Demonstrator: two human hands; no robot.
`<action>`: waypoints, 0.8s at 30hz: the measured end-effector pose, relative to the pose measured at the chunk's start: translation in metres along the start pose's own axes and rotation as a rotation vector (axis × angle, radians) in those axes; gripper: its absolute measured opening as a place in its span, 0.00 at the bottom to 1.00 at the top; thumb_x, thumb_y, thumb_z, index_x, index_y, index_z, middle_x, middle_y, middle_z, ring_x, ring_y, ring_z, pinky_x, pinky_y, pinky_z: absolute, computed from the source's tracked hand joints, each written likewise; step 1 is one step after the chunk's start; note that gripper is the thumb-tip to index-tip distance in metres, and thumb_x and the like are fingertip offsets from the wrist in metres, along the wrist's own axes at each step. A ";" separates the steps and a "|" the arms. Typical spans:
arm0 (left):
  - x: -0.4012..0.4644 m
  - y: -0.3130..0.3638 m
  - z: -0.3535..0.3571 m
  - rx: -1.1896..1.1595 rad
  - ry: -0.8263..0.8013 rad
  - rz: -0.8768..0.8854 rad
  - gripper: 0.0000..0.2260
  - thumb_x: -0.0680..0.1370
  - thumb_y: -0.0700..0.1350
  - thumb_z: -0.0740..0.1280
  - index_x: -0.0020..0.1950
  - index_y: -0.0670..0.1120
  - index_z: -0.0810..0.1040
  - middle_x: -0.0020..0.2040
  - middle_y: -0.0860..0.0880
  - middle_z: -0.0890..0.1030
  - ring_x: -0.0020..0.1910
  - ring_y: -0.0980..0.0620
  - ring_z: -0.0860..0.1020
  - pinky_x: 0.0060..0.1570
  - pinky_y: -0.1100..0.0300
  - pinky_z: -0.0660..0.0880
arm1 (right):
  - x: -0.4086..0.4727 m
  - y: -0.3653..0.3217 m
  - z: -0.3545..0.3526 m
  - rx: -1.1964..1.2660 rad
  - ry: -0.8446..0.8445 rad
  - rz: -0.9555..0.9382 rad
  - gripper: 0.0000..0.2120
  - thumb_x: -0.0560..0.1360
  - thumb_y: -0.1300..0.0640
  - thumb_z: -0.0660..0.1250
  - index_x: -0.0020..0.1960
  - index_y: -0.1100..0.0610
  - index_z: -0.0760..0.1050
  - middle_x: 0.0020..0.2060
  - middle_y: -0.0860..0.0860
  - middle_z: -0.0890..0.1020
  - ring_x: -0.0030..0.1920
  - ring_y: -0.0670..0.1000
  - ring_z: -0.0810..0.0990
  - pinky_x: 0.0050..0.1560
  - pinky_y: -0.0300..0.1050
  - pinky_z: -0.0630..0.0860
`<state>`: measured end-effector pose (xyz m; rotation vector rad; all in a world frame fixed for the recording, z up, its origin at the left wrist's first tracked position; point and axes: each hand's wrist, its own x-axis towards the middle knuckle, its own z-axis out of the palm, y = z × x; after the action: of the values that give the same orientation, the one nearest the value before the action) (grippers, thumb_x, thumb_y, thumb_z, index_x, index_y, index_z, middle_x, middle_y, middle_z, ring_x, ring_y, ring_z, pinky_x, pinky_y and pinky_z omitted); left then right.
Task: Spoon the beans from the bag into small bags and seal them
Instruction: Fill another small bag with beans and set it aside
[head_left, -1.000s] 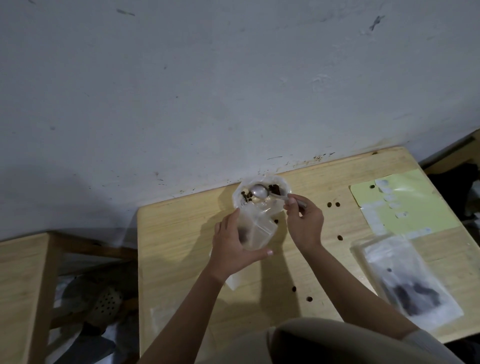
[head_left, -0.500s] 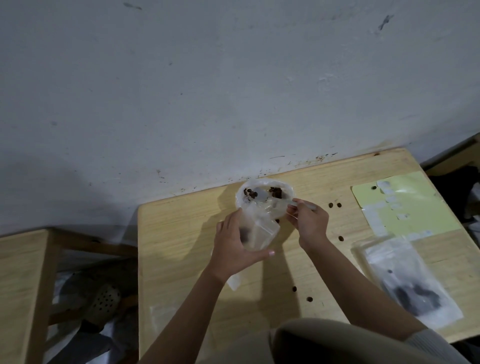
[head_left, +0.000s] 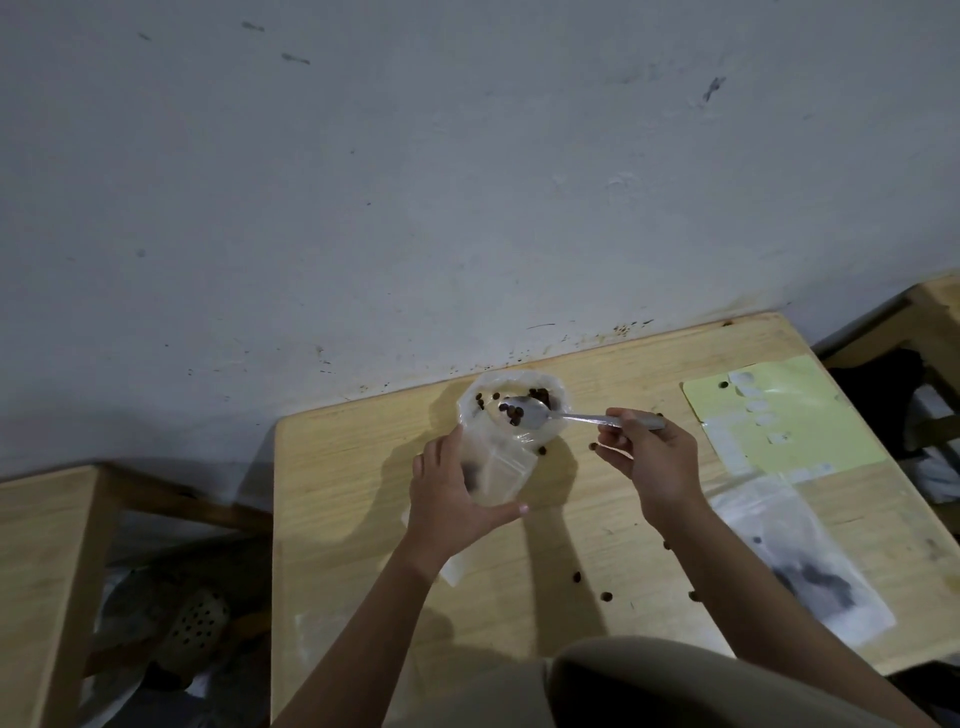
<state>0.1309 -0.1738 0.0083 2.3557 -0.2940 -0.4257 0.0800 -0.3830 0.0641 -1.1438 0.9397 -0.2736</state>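
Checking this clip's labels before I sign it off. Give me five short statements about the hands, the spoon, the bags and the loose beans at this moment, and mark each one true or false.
1. The right hand holds a spoon with beans in its bowl. True.
2. The left hand rests flat on the table, holding nothing. False: it grips a small clear bag.
3. Loose beans lie scattered on the table. True.
4. The spoon's bowl is over the yellow-green sheet. False: it is over the open bean bag near the wall.
5. A clear bag with dark contents lies flat at the table's right. True.
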 end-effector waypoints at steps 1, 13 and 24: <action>-0.001 0.002 -0.001 0.005 0.014 -0.002 0.56 0.53 0.70 0.74 0.75 0.52 0.56 0.67 0.55 0.62 0.64 0.52 0.60 0.64 0.54 0.66 | -0.005 -0.003 -0.002 -0.029 -0.023 -0.047 0.08 0.78 0.64 0.63 0.43 0.61 0.80 0.34 0.56 0.78 0.37 0.52 0.78 0.44 0.49 0.81; -0.029 0.016 -0.010 -0.013 0.174 -0.009 0.53 0.56 0.65 0.77 0.74 0.48 0.58 0.65 0.50 0.65 0.65 0.49 0.61 0.66 0.53 0.63 | -0.040 -0.015 -0.012 -0.170 -0.109 -0.423 0.08 0.77 0.63 0.64 0.45 0.55 0.81 0.37 0.54 0.82 0.37 0.48 0.81 0.40 0.42 0.81; -0.101 0.008 -0.003 -0.078 0.319 -0.064 0.56 0.55 0.72 0.69 0.75 0.46 0.57 0.63 0.48 0.67 0.63 0.50 0.63 0.64 0.58 0.59 | 0.008 0.028 0.034 -0.166 0.030 0.045 0.04 0.75 0.64 0.66 0.43 0.60 0.79 0.39 0.59 0.80 0.35 0.52 0.78 0.39 0.46 0.79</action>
<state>0.0383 -0.1450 0.0376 2.3166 -0.0512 -0.0840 0.1028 -0.3538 0.0395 -1.2716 1.0282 -0.1792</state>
